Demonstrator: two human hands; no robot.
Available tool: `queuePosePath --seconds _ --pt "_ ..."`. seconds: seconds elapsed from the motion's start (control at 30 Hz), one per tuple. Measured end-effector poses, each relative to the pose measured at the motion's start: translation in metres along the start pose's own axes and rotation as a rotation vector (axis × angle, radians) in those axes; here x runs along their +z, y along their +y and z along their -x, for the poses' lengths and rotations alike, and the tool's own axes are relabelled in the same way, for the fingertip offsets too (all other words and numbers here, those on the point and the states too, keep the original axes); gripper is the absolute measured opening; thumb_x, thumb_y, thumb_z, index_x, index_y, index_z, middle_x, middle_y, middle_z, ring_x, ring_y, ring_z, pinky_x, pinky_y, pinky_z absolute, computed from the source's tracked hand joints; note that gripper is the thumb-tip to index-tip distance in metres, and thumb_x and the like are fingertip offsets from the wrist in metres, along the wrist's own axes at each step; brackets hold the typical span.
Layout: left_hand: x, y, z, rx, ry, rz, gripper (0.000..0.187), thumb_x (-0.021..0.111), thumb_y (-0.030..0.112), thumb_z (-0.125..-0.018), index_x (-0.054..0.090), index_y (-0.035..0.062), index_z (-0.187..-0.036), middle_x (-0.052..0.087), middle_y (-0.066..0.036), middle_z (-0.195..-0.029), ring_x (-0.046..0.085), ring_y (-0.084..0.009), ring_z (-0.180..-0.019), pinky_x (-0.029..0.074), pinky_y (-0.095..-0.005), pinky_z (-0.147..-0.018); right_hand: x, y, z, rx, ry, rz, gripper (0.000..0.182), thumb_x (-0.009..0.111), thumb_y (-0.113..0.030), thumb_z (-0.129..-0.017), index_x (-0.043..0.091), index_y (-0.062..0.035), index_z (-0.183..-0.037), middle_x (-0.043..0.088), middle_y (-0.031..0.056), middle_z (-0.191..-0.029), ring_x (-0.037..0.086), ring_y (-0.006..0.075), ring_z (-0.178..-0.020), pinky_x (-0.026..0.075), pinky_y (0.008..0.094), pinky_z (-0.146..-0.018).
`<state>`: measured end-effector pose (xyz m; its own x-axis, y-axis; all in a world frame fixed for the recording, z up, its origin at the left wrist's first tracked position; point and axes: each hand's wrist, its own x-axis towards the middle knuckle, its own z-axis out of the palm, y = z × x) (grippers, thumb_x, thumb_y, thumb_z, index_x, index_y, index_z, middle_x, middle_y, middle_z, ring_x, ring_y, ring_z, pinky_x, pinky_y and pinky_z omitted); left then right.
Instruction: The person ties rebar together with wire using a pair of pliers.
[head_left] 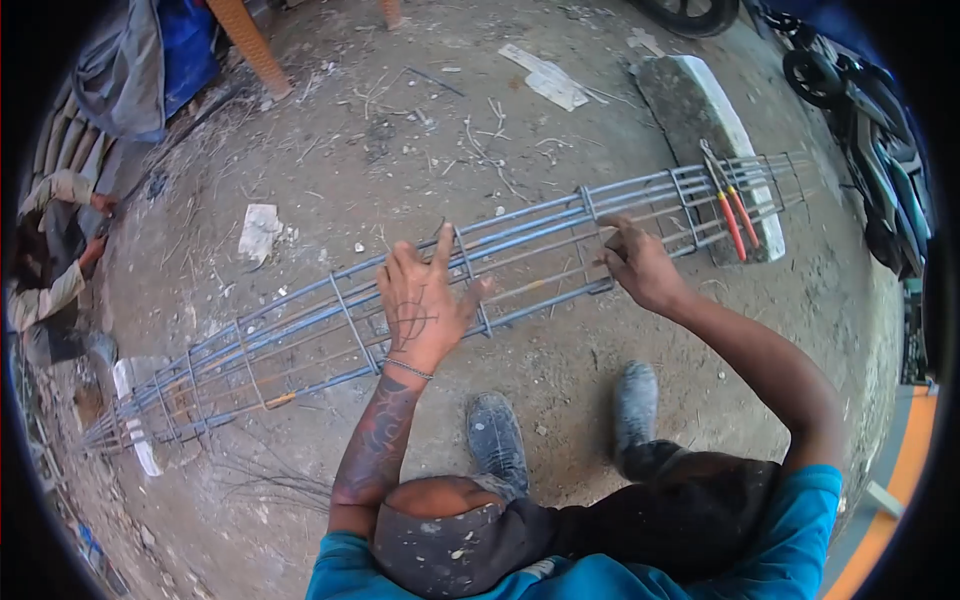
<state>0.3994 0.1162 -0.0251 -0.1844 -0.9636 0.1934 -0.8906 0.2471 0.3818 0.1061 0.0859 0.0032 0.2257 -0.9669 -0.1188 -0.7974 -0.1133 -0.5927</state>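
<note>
A long rebar cage (540, 293) of lengthwise bars and square stirrups lies across in front of me. My left hand (425, 305) rests over its middle, fingers spread, with the index finger and thumb by a stirrup (466, 258). Farther right, my right hand (645, 265) is at another stirrup (588, 204). Its fingers are bent, and a gap shows between thumb and index finger. Red-handled pincers (735, 215) lie on the cage near its right end.
A concrete block (700, 100) supports the cage's right end; a smaller white-edged block (138, 425) is under the left. Another person (60, 260) crouches at far left. Wire scraps (490, 150) litter the ground. A motorbike (880, 150) stands at right.
</note>
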Motion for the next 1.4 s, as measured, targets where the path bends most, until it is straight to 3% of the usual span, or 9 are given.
queuePosePath --seconds 0.27,0.33,0.4,0.43,0.57,0.8,1.23,1.33,1.4 --pt "0.004 -0.019 0.004 -0.068 0.069 -0.117 0.06 0.065 0.034 -0.083 0.048 0.0157 -0.138 0.044 -0.015 -0.098 0.044 -0.0309 -0.096 0.033 -0.0434 -0.087 0.027 -0.008 0.002 -0.059 0.149 0.009 0.041 0.061 -0.01 -0.085 0.05 0.0001 -0.123 0.065 0.0198 -0.078 0.064 0.0378 -0.078 0.051 0.0422 -0.074" --pt "0.006 -0.022 0.008 -0.042 0.093 -0.145 0.059 0.065 0.034 -0.083 0.049 0.0152 -0.137 0.045 -0.015 -0.099 0.044 -0.0313 -0.096 0.034 -0.0437 -0.088 0.026 -0.01 0.016 0.081 0.063 0.008 0.054 0.065 -0.021 -0.085 0.044 -0.0028 -0.131 0.065 0.0223 -0.096 0.062 0.0374 -0.092 0.049 0.0434 -0.085" --pt "0.007 -0.022 -0.003 -0.009 0.149 -0.178 0.058 0.065 0.033 -0.083 0.051 0.0147 -0.135 0.045 -0.016 -0.099 0.045 -0.0316 -0.096 0.034 -0.044 -0.089 0.025 -0.008 0.028 -0.05 0.197 0.29 0.071 0.069 -0.038 -0.082 0.039 -0.0063 -0.138 0.052 0.0258 -0.125 0.051 0.0384 -0.115 0.039 0.05 -0.098" --pt "0.007 -0.023 -0.001 -0.035 0.139 -0.181 0.06 0.067 0.031 -0.082 0.049 0.0149 -0.136 0.045 -0.016 -0.1 0.045 -0.0321 -0.096 0.035 -0.0439 -0.088 0.014 -0.008 0.034 0.074 0.133 0.305 0.091 0.067 -0.059 -0.077 0.03 -0.0111 -0.144 0.028 0.0258 -0.145 0.029 0.0413 -0.134 0.025 0.0571 -0.107" --pt "-0.008 0.006 -0.011 -0.027 0.145 -0.119 0.064 0.071 0.035 -0.077 0.051 0.0141 -0.134 0.045 -0.016 -0.099 0.047 -0.0317 -0.094 0.038 -0.0438 -0.087 -0.005 0.044 0.042 0.237 0.099 0.446 0.116 0.062 -0.076 -0.068 0.007 -0.0167 -0.152 0.015 0.0244 -0.151 0.011 0.0415 -0.142 0.011 0.0584 -0.113" --pt "0.024 0.09 -0.086 0.387 -0.11 -0.11 0.103 0.077 0.068 -0.056 0.046 0.0143 -0.138 0.043 -0.018 -0.109 0.045 -0.0331 -0.104 0.036 -0.0459 -0.092 0.005 0.039 0.032 0.258 0.049 0.448 0.122 0.064 -0.079 -0.063 0.004 -0.021 -0.152 0.008 0.0251 -0.154 0.005 0.0438 -0.143 0.008 0.0619 -0.112" --pt "0.038 0.092 -0.095 0.27 -0.212 -0.114 0.116 0.085 0.062 -0.045 0.04 0.0159 -0.142 0.044 -0.018 -0.111 0.044 -0.035 -0.109 0.036 -0.0461 -0.096 0.009 0.041 0.031 0.245 0.107 0.429 0.125 0.07 -0.075 -0.06 0.007 -0.0204 -0.152 0.009 0.026 -0.153 0.004 0.0433 -0.143 0.002 0.066 -0.11" --pt "0.024 0.093 -0.085 0.294 -0.118 -0.052 0.099 0.078 0.06 -0.062 0.04 0.0134 -0.141 0.046 -0.019 -0.113 0.046 -0.0352 -0.109 0.036 -0.0472 -0.097 -0.001 0.038 0.04 0.224 0.123 0.388 0.116 0.069 -0.07 -0.068 0.012 -0.0126 -0.151 0.014 0.0289 -0.151 0.003 0.0449 -0.143 0.005 0.0633 -0.112" --pt "0.007 0.098 -0.08 0.269 -0.076 0.464 0.067 0.057 0.053 -0.088 0.042 0.0099 -0.136 0.049 -0.017 -0.11 0.048 -0.0287 -0.105 0.036 -0.0433 -0.097 -0.007 0.04 0.044 0.015 0.503 0.124 0.096 0.07 -0.052 -0.078 0.02 -0.0081 -0.148 0.023 0.0261 -0.148 0.016 0.0419 -0.141 0.019 0.0561 -0.113"
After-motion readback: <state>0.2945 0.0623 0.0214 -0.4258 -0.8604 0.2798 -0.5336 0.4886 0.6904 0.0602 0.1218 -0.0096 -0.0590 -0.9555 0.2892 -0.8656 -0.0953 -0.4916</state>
